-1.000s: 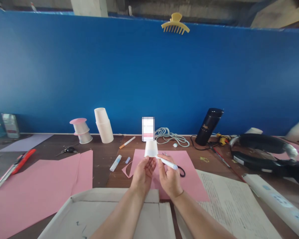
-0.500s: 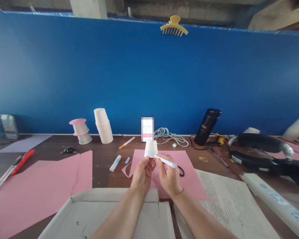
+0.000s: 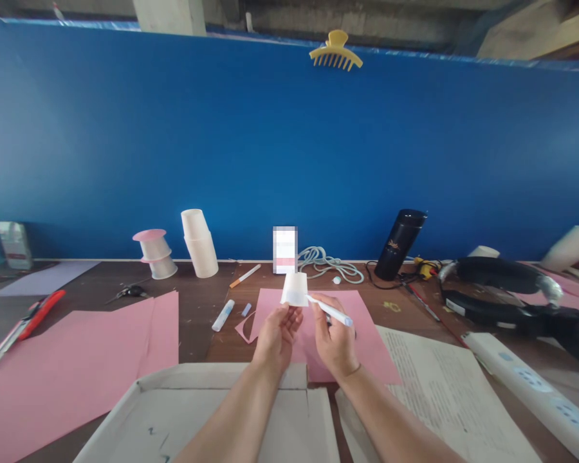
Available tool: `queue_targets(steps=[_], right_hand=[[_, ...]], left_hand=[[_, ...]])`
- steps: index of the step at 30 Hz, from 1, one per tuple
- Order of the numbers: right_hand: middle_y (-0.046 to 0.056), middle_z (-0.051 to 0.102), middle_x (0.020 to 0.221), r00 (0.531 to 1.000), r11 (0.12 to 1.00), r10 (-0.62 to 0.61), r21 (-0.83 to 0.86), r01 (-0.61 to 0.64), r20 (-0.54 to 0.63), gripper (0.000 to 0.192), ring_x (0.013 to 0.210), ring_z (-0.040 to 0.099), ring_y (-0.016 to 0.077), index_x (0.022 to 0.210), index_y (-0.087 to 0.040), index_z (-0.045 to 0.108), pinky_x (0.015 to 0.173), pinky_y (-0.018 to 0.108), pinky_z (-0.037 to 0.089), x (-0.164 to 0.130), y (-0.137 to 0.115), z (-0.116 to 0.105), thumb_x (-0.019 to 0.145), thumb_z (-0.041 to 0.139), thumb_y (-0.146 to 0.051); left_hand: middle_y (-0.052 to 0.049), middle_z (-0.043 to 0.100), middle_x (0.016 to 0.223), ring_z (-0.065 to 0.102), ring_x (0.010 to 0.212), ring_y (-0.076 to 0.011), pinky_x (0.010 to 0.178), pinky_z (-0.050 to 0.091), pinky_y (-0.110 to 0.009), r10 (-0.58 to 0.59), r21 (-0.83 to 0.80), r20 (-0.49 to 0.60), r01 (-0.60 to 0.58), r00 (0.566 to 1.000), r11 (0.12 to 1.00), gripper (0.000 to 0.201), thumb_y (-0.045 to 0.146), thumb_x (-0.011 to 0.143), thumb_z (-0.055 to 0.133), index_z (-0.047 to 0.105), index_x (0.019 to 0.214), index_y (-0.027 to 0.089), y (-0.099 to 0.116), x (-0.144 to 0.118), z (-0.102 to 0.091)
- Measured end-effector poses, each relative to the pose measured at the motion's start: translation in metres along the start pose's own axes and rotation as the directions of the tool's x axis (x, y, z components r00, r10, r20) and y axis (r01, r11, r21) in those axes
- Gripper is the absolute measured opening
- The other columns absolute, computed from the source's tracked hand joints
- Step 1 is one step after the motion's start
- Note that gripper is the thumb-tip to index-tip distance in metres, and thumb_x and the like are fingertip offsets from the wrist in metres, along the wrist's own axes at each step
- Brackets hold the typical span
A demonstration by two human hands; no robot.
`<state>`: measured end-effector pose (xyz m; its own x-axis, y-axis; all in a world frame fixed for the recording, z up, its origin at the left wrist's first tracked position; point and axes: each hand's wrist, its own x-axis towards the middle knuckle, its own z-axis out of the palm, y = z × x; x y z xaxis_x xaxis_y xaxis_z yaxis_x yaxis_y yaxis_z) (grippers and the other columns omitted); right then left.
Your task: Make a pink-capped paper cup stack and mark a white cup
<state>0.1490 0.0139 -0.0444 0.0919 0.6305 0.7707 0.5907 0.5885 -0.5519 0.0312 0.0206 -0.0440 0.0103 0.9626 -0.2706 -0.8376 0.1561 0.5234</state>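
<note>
- A small white paper cup (image 3: 294, 288) was held upside down above the desk (image 3: 197, 321), in the air over a pink sheet (image 3: 367, 347), with its narrow base uppermost.
- The left hand (image 3: 276, 334) pinched the cup's lower rim between thumb and fingers, closed on it.
- The right hand (image 3: 336, 341) was closed around a white glue stick (image 3: 329, 310), whose tip touched the cup's right side near the rim.
- Under the right hand, a black loop showed on the pink sheet; what it was could not be told.
- Just left of that sheet lay a second glue stick (image 3: 222, 315), a small blue cap (image 3: 246, 310) and a curved pink offcut (image 3: 244, 328).
- A larger pink sheet (image 3: 77, 360) covered the desk on the left, with a red utility knife (image 3: 24, 321) at its far edge and scissors (image 3: 130, 292) behind it.
- Against the blue wall panel (image 3: 289, 148) stood a stack of white cups (image 3: 200, 243), and beside it two cups with pink discs (image 3: 155, 252).
- Behind the held cup lay a coiled pale cable (image 3: 328, 262) and an orange-tipped pen (image 3: 245, 276).
- Further right stood a tilted black flask (image 3: 399, 244), and near the right edge a white power strip (image 3: 531, 386).
- A printed paper (image 3: 444, 399) lay beside the right forearm, and an open cardboard box (image 3: 174, 418) sat under both forearms.
- A yellow hair claw (image 3: 336, 50) was clipped on top of the panel.
</note>
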Motion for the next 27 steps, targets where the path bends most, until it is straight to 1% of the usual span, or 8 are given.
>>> queue_targets(steps=[11,22,27], right_hand=[[0.01,0.067,0.099,0.999,0.999,-0.034,-0.031,0.034,-0.003,0.021,0.095,0.061,0.0209,0.105,-0.019,0.061,0.085,0.038,0.05,-0.0002,-0.0012,0.0003,0.091,0.047,-0.023],[0.011,0.067,0.096,0.999,0.997,-0.041,-0.066,0.041,0.002,0.02,0.092,0.062,0.0221,0.1,-0.018,0.061,0.082,0.04,0.05,-0.0002,-0.0017,0.0006,0.092,0.044,-0.024],[0.011,0.067,0.098,0.999,0.997,-0.053,-0.054,0.052,-0.004,0.022,0.092,0.063,0.0217,0.104,-0.019,0.061,0.082,0.039,0.051,-0.0004,-0.0012,0.0009,0.091,0.045,-0.025]], left_hand=[[-0.009,0.067,0.077,0.066,0.071,-0.0132,0.068,0.055,-0.023,-0.034,0.039,-0.009,0.034,0.999,0.999,0.008,0.009,0.08,0.056,0.063,0.082,0.007,0.0004,-0.0014,0.0012],[-0.009,0.067,0.076,0.066,0.069,-0.0133,0.067,0.055,-0.023,-0.037,0.023,-0.02,0.037,0.999,0.999,0.008,0.009,0.081,0.054,0.062,0.08,0.008,0.0008,-0.0021,0.002],[-0.01,0.068,0.076,0.066,0.069,-0.0136,0.067,0.055,-0.023,-0.035,0.021,-0.014,0.035,0.999,0.999,0.007,0.009,0.081,0.055,0.062,0.081,0.009,0.0008,-0.0017,0.0012]])
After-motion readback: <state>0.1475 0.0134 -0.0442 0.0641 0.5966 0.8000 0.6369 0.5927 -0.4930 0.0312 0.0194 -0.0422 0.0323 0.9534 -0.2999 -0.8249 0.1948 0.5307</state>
